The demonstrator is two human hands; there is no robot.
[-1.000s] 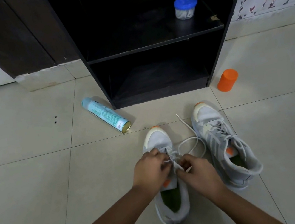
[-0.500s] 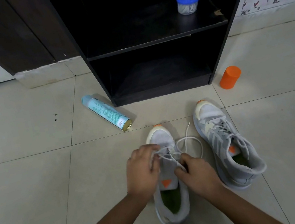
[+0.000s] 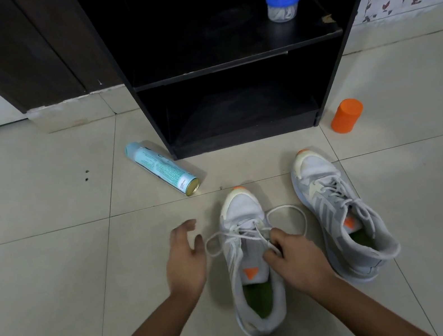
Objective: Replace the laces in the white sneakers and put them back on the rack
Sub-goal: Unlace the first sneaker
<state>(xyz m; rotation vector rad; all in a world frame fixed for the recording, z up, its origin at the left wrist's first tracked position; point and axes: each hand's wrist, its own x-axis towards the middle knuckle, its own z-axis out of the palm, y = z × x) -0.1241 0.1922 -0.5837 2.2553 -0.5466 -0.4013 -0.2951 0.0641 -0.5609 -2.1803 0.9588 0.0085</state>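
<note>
— Where's the sneaker?
— Low centre, the near sneaker [image 3: 250, 263] on the floor tiles [image 3: 43, 288], rack [image 3: 227, 57] above.
— Hands?
— Right hand [image 3: 296, 262] pinches the lace [image 3: 254, 228]; left hand [image 3: 185, 261] hangs slack beside it, holding nothing.

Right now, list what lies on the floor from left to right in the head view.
First the spray can → sneaker whose lace the right hand pinches → second sneaker. The orange container stands beyond the second sneaker, so I leave it out.
</note>
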